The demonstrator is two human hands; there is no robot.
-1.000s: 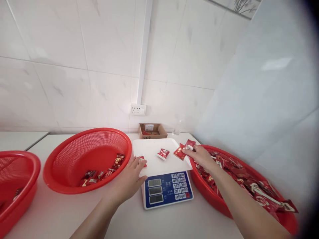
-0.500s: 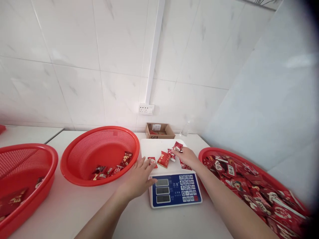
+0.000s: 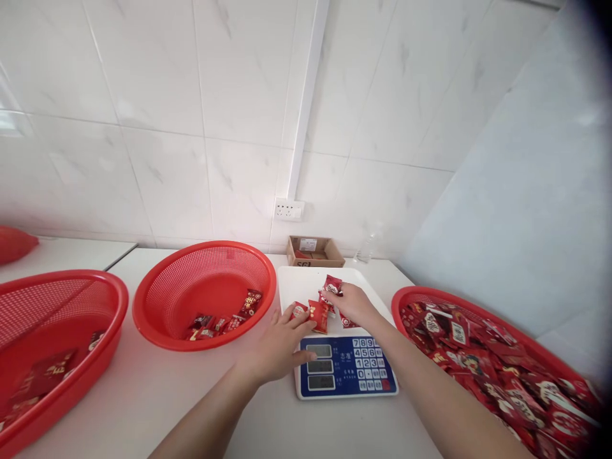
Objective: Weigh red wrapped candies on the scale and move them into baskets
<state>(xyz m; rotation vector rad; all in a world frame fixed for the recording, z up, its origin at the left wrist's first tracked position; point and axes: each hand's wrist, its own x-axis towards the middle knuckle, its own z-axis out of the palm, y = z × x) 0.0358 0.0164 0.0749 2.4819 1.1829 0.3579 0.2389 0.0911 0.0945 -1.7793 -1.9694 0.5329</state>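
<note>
On the white pan of the electronic scale [image 3: 291,280] lie several small red snack packets [image 3: 318,315]. My right hand [image 3: 354,305] pinches a dark red snack packet [image 3: 333,284] at its right side, over the pan. Another packet [image 3: 347,320] lies partly under that hand. My left hand [image 3: 282,341] reaches in from the left, fingers apart, its fingertips on the packets at the pan's left edge. Its thumb stretches over the scale's blue display panel [image 3: 345,366].
A red basket [image 3: 143,312] with several packets stands left of the scale. Further left is another red basket [image 3: 122,312]. A third basket [image 3: 404,299], heaped with red packets, stands at the right. Behind the scale are a cardboard box [image 3: 315,262] and a clear plastic object [image 3: 366,250].
My left hand has moved right, onto the packets at the pan's left. My right hand has drawn the pinched packet left, closer to the others. The view has shifted slightly left.
</note>
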